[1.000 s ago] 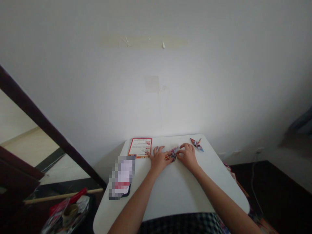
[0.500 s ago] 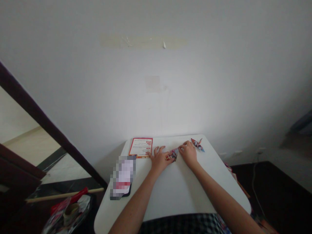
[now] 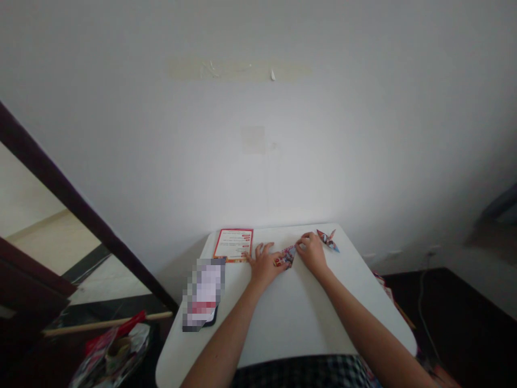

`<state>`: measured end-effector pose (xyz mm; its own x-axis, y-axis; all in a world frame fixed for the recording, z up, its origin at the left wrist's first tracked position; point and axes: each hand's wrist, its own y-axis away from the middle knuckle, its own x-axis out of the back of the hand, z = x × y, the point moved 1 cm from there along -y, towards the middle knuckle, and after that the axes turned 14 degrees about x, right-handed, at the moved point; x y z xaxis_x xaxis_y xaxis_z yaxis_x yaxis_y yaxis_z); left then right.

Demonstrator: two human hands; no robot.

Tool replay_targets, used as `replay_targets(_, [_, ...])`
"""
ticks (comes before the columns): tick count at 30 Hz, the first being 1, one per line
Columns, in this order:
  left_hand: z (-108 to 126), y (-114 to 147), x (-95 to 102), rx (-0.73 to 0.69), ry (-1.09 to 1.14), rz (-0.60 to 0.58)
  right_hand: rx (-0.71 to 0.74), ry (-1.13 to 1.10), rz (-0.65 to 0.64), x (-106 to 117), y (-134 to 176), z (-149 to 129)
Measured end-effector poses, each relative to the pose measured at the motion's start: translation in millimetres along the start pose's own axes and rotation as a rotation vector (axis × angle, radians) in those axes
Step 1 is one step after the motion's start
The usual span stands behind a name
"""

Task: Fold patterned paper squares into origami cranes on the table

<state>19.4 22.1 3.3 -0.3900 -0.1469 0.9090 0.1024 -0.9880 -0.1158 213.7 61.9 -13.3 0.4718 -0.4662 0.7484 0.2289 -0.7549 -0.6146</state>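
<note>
A small piece of folded, colourfully printed paper (image 3: 288,255) lies on the white table between my hands. My left hand (image 3: 265,268) rests on the tabletop with its fingers spread, its thumb pressing on the paper's left part. From the other side, my right hand (image 3: 313,254) pinches the paper's upper right corner between thumb and fingertips. Just beyond the right hand sits a folded paper crane (image 3: 329,241) in similar printed colours. A flat printed sheet (image 3: 233,244) with a red border lies beside the left fingertips.
A phone (image 3: 204,293), its screen blurred out, lies at the left of the white table (image 3: 291,323). The table's back edge meets a pale wall (image 3: 323,134). On the floor at left stands a bag (image 3: 115,350) holding a cardboard roll, near a wooden stick (image 3: 107,325).
My right hand shifts very slightly at the paper's corner, its fingers still pinched there. The left hand, the crane and the sheet stay in place.
</note>
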Motion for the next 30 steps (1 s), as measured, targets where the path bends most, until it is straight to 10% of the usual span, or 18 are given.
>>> replay_targets(30, [-1, 0, 0.3, -0.01, 0.01, 0.016, 0.044, -0.068, -0.227, 9, 20, -11])
